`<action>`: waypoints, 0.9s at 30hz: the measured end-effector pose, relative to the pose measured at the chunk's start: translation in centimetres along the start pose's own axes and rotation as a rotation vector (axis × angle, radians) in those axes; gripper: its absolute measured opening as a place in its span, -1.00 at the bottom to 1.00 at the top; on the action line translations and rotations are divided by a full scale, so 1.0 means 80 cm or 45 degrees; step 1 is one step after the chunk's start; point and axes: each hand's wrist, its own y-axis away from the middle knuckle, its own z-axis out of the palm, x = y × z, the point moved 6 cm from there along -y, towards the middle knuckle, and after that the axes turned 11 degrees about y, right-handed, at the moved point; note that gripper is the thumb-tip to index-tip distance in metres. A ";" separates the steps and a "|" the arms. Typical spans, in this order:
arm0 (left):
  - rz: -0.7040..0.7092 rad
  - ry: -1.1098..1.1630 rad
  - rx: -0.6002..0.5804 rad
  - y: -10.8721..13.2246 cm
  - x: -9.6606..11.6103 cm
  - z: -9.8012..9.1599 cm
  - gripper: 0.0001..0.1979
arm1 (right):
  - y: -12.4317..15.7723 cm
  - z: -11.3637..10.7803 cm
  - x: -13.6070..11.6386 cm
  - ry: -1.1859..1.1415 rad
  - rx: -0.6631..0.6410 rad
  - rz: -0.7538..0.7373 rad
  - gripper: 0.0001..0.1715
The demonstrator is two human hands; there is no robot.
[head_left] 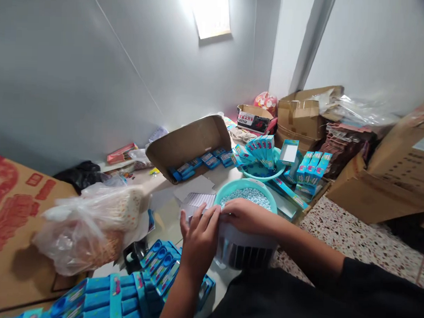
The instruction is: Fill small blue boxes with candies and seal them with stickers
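Note:
My left hand point(198, 239) and my right hand point(246, 215) meet over the near rim of a teal bowl point(232, 190) filled with small pale beads. Their fingers are pinched together on a small pale thing that I cannot make out. Beneath the hands stands a white ribbed object point(245, 253) with dark slots. A stack of striped paper sheets point(198, 200) lies just left of the bowl. Blue boxes point(159, 264) lie in rows under my left forearm.
A clear plastic bag point(91, 224) of pale sticks lies at the left beside a brown carton point(11, 226). A curved cardboard tray point(188, 144) holds blue packs. Farther back sit a second teal bowl point(262, 172) with upright blue boxes and several cardboard cartons point(388, 179).

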 end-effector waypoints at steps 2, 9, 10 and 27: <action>0.060 -0.003 0.064 0.004 -0.006 0.000 -0.64 | -0.003 -0.008 0.001 -0.079 0.012 0.050 -0.84; 0.121 0.018 0.181 0.036 -0.012 -0.010 -0.68 | -0.017 -0.015 0.014 -0.371 -0.053 0.162 -0.80; 0.119 0.007 0.187 0.036 -0.011 -0.013 -0.70 | -0.020 -0.016 0.012 -0.351 -0.060 0.146 -0.80; -1.503 0.798 0.697 0.226 -0.147 -0.045 -0.64 | -0.002 0.039 0.184 0.265 -0.116 0.832 -0.79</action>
